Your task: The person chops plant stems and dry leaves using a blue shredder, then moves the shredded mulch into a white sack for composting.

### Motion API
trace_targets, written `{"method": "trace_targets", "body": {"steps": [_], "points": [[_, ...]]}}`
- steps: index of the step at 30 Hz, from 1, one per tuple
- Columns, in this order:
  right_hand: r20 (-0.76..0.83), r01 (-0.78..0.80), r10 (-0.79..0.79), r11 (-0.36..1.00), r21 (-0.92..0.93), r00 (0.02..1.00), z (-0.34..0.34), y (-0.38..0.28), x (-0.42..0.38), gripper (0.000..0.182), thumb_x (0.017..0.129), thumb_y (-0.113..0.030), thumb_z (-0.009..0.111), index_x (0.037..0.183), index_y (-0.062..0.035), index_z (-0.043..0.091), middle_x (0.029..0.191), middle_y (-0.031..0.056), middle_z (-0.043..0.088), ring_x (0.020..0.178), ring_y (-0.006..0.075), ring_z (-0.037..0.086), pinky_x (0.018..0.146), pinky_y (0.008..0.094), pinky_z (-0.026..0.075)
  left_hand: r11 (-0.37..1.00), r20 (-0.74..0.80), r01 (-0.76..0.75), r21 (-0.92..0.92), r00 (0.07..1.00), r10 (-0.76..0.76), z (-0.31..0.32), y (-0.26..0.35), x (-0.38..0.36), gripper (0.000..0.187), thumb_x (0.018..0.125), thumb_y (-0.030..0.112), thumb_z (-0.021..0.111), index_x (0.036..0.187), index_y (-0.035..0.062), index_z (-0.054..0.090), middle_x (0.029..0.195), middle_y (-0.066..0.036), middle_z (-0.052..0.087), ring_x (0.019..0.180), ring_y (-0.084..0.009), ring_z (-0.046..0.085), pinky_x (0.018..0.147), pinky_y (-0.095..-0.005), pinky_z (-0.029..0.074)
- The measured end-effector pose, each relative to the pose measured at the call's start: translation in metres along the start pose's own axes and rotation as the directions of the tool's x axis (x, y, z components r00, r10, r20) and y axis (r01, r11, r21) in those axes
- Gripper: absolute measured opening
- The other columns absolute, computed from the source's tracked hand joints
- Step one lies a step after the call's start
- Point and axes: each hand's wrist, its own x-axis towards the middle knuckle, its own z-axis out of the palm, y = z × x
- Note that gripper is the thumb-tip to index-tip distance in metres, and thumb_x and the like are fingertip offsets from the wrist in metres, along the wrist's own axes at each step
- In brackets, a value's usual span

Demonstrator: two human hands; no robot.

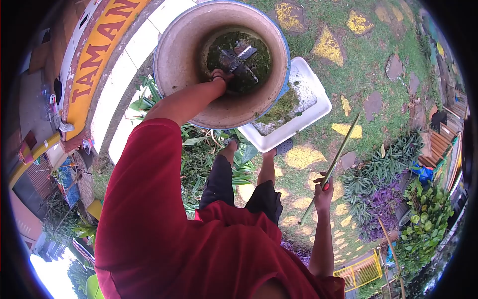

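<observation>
**Garden lot: large pot, hand reaching inside; stick held aside**

1. Curved wall (99, 50), far left. Yellow band with red capitals; "TAMAN" is legible, the rest runs out of view.
2. Leafy plants (199, 149), at the foot of the wall, under the pot.
3. Left hand (220, 76). Arm in a red sleeve, extended down into the large pot (174, 55). The hand lies at the bottom, beside dark crossed pieces (238, 60) on mossy green soil. Its grip is hidden by wrist and shadow; closed or loose, I cannot tell.
4. Step in hand, by judgement: working at or clearing the pot's bottom. The next move appears to call for a firm hold on the crossed pieces and a straight lift past the rim.
5. White rectangular planter (318, 99), touching the pot's right side, holding moss and pale soil.
6. Right hand (324, 188). Fingers closed around a long thin green stick (336, 157), held slanted, well apart from the pot, above grass and yellow-painted stepping stones (328, 47).
</observation>
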Motion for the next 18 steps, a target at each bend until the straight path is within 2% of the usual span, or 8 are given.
{"method": "trace_targets", "body": {"steps": [4, 7, 9, 10, 12, 15, 16, 18], "points": [[0.005, 0.040, -0.040, 0.999, 0.001, 0.999, 0.000, 0.000, 0.009, 0.049, 0.075, 0.007, 0.050, 0.122, -0.0057, 0.055, 0.089, 0.0058, 0.063, 0.065, 0.0074, 0.045, 0.059, 0.0237, 0.038, 1.000, 0.077, 0.007, 0.029, 0.997, -0.009, -0.009, -0.015, -0.012, 0.061, 0.099, 0.040, 0.044, 0.157, 0.0364, 0.025, 0.137, -0.014, 0.060, 0.117, -0.0329, 0.064, 0.092, -0.0529, 0.053], [0.014, 0.027, -0.027, 1.000, 0.001, 1.000, 0.003, -0.002, 0.011, 0.048, 0.077, 0.007, 0.050, 0.123, -0.0059, 0.055, 0.089, 0.0056, 0.062, 0.066, 0.0070, 0.045, 0.059, 0.0235, 0.037, 0.985, -0.105, -0.149, 0.088, 0.982, 0.158, -0.007, -0.013, -0.028, 0.055, 0.100, 0.041, 0.043, 0.153, 0.0278, 0.040, 0.137, -0.011, 0.061, 0.118, -0.0291, 0.064, 0.095, -0.0474, 0.053], [0.017, 0.032, -0.032, 0.999, -0.007, 0.999, 0.004, -0.002, 0.010, 0.048, 0.077, 0.007, 0.050, 0.123, -0.0059, 0.054, 0.089, 0.0056, 0.062, 0.066, 0.0069, 0.045, 0.059, 0.0235, 0.038, 0.802, 0.099, -0.494, 0.337, 0.865, 0.491, -0.018, -0.002, -0.029, 0.053, 0.099, 0.026, 0.044, 0.151, 0.0198, 0.044, 0.161, -0.016, 0.031, 0.139, -0.0361, 0.045, 0.107, -0.0515, 0.042], [0.022, 0.034, -0.034, 0.999, -0.009, 0.999, 0.005, -0.001, 0.009, 0.048, 0.078, 0.007, 0.050, 0.124, -0.0060, 0.054, 0.089, 0.0056, 0.063, 0.066, 0.0068, 0.045, 0.059, 0.0235, 0.038, 0.803, 0.099, -0.492, 0.337, 0.866, 0.490, 0.059, 0.004, 0.062, 0.053, 0.099, 0.026, 0.044, 0.151, 0.0198, 0.044, 0.161, -0.016, 0.031, 0.139, -0.0361, 0.045, 0.107, -0.0515, 0.042], [0.024, 0.041, -0.040, 0.999, -0.009, 0.999, 0.007, -0.004, 0.010, 0.048, 0.078, 0.007, 0.050, 0.124, -0.0061, 0.054, 0.089, 0.0056, 0.063, 0.066, 0.0068, 0.045, 0.059, 0.0235, 0.038, 0.887, -0.259, -0.454, 0.085, 0.849, 0.460, 0.142, 0.029, 0.164, 0.057, 0.097, 0.031, 0.049, 0.150, 0.0109, 0.044, 0.164, -0.016, 0.022, 0.147, -0.0361, 0.032, 0.117, -0.0472, 0.033], [0.026, 0.061, -0.060, 0.998, -0.033, 0.998, 0.011, -0.005, 0.008, 0.048, 0.078, 0.007, 0.050, 0.124, -0.0062, 0.054, 0.091, 0.0054, 0.063, 0.066, 0.0064, 0.045, 0.059, 0.0234, 0.038, 0.763, -0.102, -0.551, -0.337, 0.827, 0.552, -0.046, 0.008, -0.027, 0.064, 0.096, 0.040, 0.050, 0.150, 0.0059, 0.043, 0.164, -0.016, 0.020, 0.150, -0.0361, 0.023, 0.118, -0.0490, 0.029], [0.024, 0.055, -0.054, 0.998, -0.036, 0.998, 0.011, -0.005, 0.006, 0.048, 0.078, 0.007, 0.050, 0.124, -0.0062, 0.054, 0.091, 0.0054, 0.063, 0.066, 0.0064, 0.045, 0.059, 0.0234, 0.038, 0.760, -0.100, -0.555, -0.339, 0.824, 0.558, -0.049, 0.023, -0.038, 0.064, 0.096, 0.040, 0.050, 0.150, 0.0059, 0.043, 0.164, -0.016, 0.020, 0.150, -0.0361, 0.023, 0.118, -0.0490, 0.029], [0.017, 0.037, -0.036, 0.999, -0.040, 0.999, 0.010, -0.005, 0.005, 0.048, 0.078, 0.007, 0.050, 0.124, -0.0062, 0.054, 0.090, 0.0051, 0.062, 0.066, 0.0062, 0.044, 0.059, 0.0234, 0.038, 0.751, 0.020, 0.015, -0.660, 1.000, -0.002, -0.050, 0.041, -0.045, 0.068, 0.097, 0.047, 0.048, 0.150, 0.0047, 0.042, 0.162, -0.019, 0.027, 0.151, -0.0373, 0.018, 0.120, -0.0483, 0.024]]}}
